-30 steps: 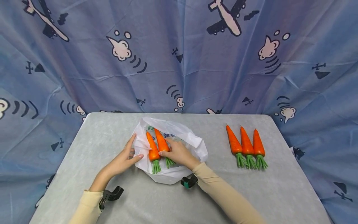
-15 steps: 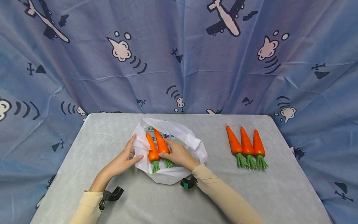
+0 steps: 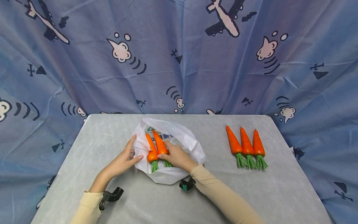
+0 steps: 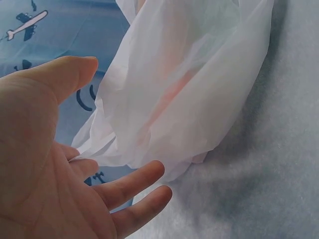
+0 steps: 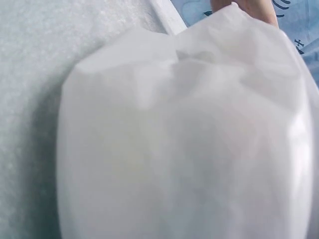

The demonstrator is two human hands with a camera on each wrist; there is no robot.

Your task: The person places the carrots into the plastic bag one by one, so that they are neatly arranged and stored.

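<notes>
A white plastic bag with printed marks lies open-mouthed on the table. Inside are two orange carrots with green stem ends. My right hand reaches into the mouth and grips the right-hand carrot, thumb across its thick end. Beside it lies the other carrot. At the bag's left rim is my left hand, fingers spread and mostly straight. In the left wrist view the bag's edge stretches towards two of this left hand's fingers, while the thumb stands apart. The bag's wall hides the right hand in the right wrist view.
Three more carrots lie side by side on the right of the grey table, stems towards me. Behind the table's far edge hangs a blue curtain with airplane prints.
My right hand has shifted slightly left and towards me with its carrot, and the two carrots in the bag have moved a little. The bag's right side has drawn in. My left hand stays put.
</notes>
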